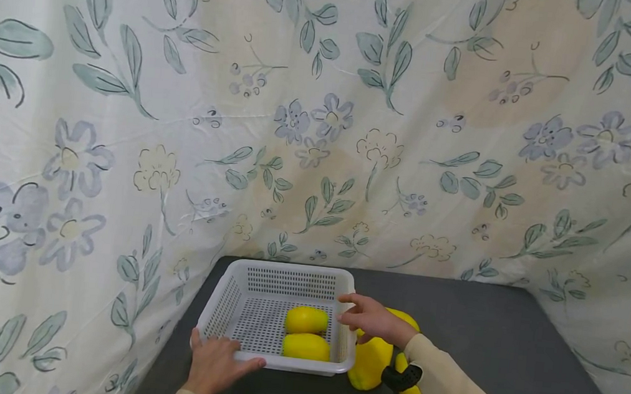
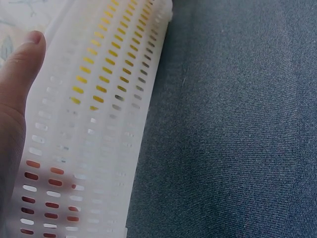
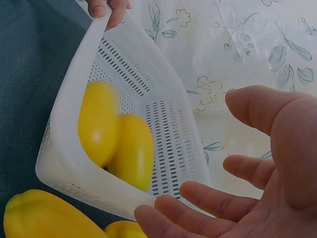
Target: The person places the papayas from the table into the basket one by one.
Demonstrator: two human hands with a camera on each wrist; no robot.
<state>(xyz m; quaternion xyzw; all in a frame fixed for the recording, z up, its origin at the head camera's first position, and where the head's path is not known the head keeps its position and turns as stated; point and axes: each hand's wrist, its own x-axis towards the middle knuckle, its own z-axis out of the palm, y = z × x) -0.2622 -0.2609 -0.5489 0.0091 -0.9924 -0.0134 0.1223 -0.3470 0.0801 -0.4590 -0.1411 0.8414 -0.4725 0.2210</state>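
A white perforated plastic basket stands on the dark table, with two oblong yellow fruits lying side by side at its right end. My left hand grips the near rim at the left corner; in the left wrist view its thumb lies along the outer wall and its fingers show through the slots. Over the basket's right rim is my right hand, fingers spread and holding nothing. In the right wrist view its fingertips overlap the rim, close above the fruits outside.
Several more yellow fruits lie just right of the basket, partly hidden under my right hand and wrist. A black band circles the right wrist. Floral cloth hangs behind and at both sides of the dark table.
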